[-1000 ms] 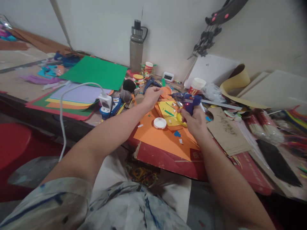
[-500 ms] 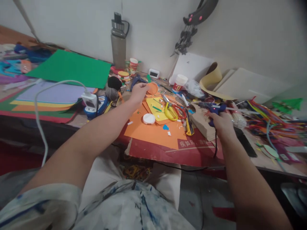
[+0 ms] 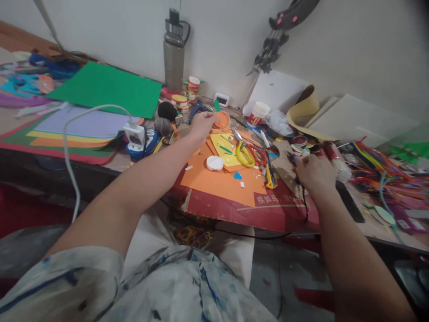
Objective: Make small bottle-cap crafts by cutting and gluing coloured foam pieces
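Note:
My left hand (image 3: 203, 126) pinches the near-left rim of a round orange lid (image 3: 222, 120) over the back of the work area. A green strip (image 3: 217, 105) stands up at the lid's far edge. On the right, my right hand (image 3: 315, 175) is wrapped round a blue glue gun (image 3: 296, 180), mostly hidden behind my fingers, with a black cord hanging below. Beside it lies a piece of brown cardboard (image 3: 283, 163). Between my hands are yellow-handled scissors (image 3: 244, 154), red-handled scissors (image 3: 258, 155), a yellow box cutter (image 3: 271, 174) and a white round lid (image 3: 215, 163).
Orange sheets (image 3: 214, 185) with paper scraps cover a red board (image 3: 231, 214). To the left are a green sheet (image 3: 110, 91), a white plug adapter (image 3: 136, 135) and its cable. Behind stand a bottle (image 3: 174, 58) and a paper cup (image 3: 258, 114). Colourful pipe cleaners (image 3: 378, 163) lie right.
The view has shifted, so the table sits slightly further right. My right hand has turned over the glue gun, whose blue body and red light are now hidden. My left hand still holds the orange lid.

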`<state>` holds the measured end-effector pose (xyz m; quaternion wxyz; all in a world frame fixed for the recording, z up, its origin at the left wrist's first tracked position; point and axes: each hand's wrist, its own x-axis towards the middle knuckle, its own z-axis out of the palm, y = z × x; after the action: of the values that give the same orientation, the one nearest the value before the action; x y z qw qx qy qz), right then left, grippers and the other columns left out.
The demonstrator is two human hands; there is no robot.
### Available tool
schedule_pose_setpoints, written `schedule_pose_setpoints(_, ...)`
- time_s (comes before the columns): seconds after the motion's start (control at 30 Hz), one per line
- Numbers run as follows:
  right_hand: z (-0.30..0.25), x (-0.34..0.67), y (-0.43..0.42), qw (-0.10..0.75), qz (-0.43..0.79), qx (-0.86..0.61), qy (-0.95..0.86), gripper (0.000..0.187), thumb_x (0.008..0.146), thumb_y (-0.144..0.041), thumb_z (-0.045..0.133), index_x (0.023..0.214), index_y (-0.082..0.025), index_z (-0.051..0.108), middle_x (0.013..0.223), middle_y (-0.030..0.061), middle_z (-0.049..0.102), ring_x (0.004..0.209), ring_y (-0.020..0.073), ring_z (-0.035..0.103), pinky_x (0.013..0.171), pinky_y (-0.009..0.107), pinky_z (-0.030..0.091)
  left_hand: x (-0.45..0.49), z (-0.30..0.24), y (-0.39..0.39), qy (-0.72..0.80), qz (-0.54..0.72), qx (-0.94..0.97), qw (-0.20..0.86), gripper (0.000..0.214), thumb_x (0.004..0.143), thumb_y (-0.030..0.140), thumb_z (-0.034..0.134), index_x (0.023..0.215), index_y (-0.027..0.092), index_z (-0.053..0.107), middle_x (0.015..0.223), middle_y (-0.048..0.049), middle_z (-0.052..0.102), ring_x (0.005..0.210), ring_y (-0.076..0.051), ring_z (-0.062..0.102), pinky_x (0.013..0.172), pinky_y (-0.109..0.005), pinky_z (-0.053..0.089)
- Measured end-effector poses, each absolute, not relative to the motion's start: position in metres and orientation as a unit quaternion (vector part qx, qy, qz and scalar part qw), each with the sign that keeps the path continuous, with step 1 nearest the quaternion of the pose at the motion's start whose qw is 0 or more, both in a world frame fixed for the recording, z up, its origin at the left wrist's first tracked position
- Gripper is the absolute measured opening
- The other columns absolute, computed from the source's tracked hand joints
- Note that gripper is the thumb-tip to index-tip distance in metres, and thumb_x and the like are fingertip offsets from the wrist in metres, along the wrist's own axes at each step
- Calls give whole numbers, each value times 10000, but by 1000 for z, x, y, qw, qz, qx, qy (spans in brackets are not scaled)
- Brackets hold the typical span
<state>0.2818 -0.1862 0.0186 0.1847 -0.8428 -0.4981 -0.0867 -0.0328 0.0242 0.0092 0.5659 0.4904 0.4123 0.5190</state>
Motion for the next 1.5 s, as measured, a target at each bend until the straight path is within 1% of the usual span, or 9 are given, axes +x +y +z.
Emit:
schedule_pose_setpoints(0.2,24,169,-135,247,-50,-678,-690,181,968,-271,590,927,-203,752,1000,147,759,991,298,684,962,462,530,-34,9,24,412,513,495,568,120,885,137,663,783,200,659,810,-22,698,706,-109,596,592,-214,408)
schedule_pose_setpoints(0.33,18,128,-99,210,-19,-658,-723,190,953,-179,594,953,-192,784,1074,151,773,1027,288,678,955,432,525,-35,10,25,411,517,493,567,128,900,136,660,788,196,647,793,-12,673,670,-95,554,584,-211,388)
schedule_pose_setpoints(0.53,15,113,-68,39,-10,-731,-682,167,938,-212,694,1023,-181,834,1177,180,796,1096,316,722,924,413,520,-34,14,20,407,511,493,575,133,903,127,660,791,191,627,774,9,634,675,-89,548,590,-209,399)
schedule_pose_setpoints(0.73,8,112,-58,26,10,-736,-677,146,931,-205,696,1019,-175,808,1093,181,823,1000,289,755,839,375,538,-34,18,13,405,505,501,574,117,903,114,662,812,186,643,788,14,647,660,-76,546,609,-210,400)
schedule_pose_setpoints(0.9,-1,112,-63,92,32,-743,-663,146,886,-125,684,1000,-191,749,1061,162,806,992,300,731,874,396,517,-36,17,12,393,508,512,571,108,910,124,667,822,184,646,814,12,661,687,-74,566,616,-199,408)
schedule_pose_setpoints(1.13,-7,130,-63,410,158,-663,-606,29,846,-212,651,837,-220,625,727,-21,627,692,161,554,698,303,411,-35,15,11,398,511,509,567,86,931,152,681,859,189,651,872,-3,702,706,-84,614,628,-206,424)
schedule_pose_setpoints(1.2,-5,133,-61,466,205,-644,-571,87,838,-259,659,781,-222,604,652,-55,545,621,130,470,654,290,366,-34,16,8,399,506,512,568,100,931,138,677,853,187,637,847,4,689,685,-82,612,621,-208,427)
schedule_pose_setpoints(1.3,-3,132,-61,505,249,-625,-541,136,818,-300,689,747,-221,605,619,-71,502,577,107,391,623,286,333,-32,17,3,402,485,522,575,131,941,132,668,840,191,608,772,17,657,655,-83,615,606,-209,426)
schedule_pose_setpoints(1.5,-8,129,-60,493,256,-641,-530,177,792,-331,740,725,-212,627,638,-48,563,595,110,433,608,281,347,-29,18,-2,398,464,550,569,145,924,119,672,831,195,590,745,27,634,642,-79,600,611,-209,448)
